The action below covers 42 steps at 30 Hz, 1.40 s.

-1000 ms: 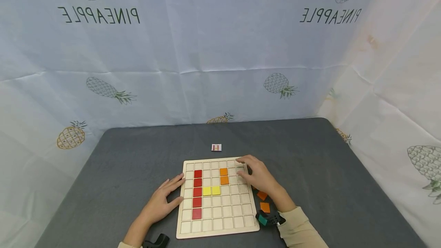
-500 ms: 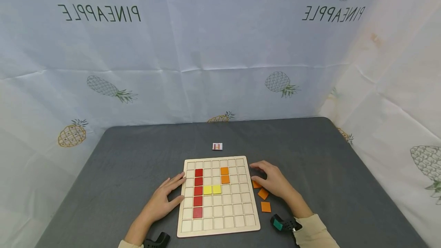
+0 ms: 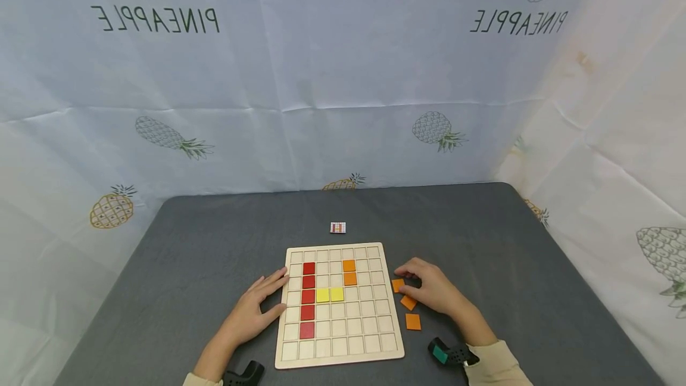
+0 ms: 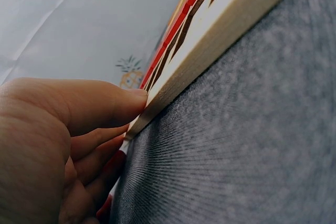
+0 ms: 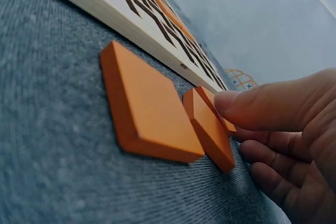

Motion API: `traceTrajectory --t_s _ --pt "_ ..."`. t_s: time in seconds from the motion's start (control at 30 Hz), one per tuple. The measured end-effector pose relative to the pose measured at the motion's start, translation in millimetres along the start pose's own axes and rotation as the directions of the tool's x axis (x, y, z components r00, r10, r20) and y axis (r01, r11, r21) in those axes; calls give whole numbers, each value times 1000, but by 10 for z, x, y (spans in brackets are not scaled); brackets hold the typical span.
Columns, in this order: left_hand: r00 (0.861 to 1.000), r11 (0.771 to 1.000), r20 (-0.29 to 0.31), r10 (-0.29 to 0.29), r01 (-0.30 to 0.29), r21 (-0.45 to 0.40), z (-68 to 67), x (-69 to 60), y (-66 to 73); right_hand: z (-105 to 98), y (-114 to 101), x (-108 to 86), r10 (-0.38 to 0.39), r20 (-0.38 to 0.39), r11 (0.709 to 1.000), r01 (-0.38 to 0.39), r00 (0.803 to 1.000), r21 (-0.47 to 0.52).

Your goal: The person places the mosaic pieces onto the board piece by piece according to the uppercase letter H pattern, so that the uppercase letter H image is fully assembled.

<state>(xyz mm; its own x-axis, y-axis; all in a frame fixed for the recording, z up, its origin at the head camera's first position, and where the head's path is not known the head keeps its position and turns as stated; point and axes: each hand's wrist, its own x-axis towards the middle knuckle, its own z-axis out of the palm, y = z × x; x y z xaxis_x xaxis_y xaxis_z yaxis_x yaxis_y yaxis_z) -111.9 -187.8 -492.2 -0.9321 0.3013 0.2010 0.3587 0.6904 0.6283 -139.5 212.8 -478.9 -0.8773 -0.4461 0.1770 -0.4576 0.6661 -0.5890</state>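
Observation:
On the grey table lies a wooden grid board [image 3: 343, 361]. A column of red tiles [image 3: 308, 296], two yellow tiles [image 3: 336, 295] and two orange tiles [image 3: 350, 279] fill some of its squares. My left hand [image 3: 250, 313] rests at the board's left edge, thumb and fingertips touching the rim, fingers fairly straight. Right of the board are three loose orange tiles: a near one [image 3: 413, 321], a middle one [image 3: 409, 302] and a far one [image 3: 397, 285]. My right hand [image 3: 433, 289] is over the far tile, thumb at it and fingers apart; its fingertips are partly hidden in the right wrist view.
A small printed card [image 3: 338, 227] with a coloured grid lies behind the board. A pineapple-print cloth [image 3: 343, 76] hangs behind the table [image 3: 230, 231]. Black wrist devices, such as the right one [image 3: 452, 353], sit by both sleeves.
My right hand has moved from the board's upper right corner to the loose orange tiles, bringing them into view. Its thumb has come closer to the far tile. The left hand stays put.

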Motion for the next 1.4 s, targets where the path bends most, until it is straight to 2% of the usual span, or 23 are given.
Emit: traceTrajectory --t_s 0.2,0.57,0.87,1.07,1.4 --pt "1000 1000 -16 16 -15 12 -6 -3 13 -6 -1 -5 -6 25 1000 6 1000 -4" --pt "1000 1000 -10 25 -25 4 -12 -5 23 -20 -7 2 -18 58 999 20 998 -25" --pt "1000 1000 2 18 -18 5 -14 -5 21 12 -9 17 -12 26 998 14 1000 -64" --pt "1000 1000 4 11 -11 5 -10 -8 24 27 -28 22 -27 -34 997 25 999 -73" --pt "998 999 -29 48 -47 19 9 -5 1 101 -249 86 -82 -59 996 81 995 -25"
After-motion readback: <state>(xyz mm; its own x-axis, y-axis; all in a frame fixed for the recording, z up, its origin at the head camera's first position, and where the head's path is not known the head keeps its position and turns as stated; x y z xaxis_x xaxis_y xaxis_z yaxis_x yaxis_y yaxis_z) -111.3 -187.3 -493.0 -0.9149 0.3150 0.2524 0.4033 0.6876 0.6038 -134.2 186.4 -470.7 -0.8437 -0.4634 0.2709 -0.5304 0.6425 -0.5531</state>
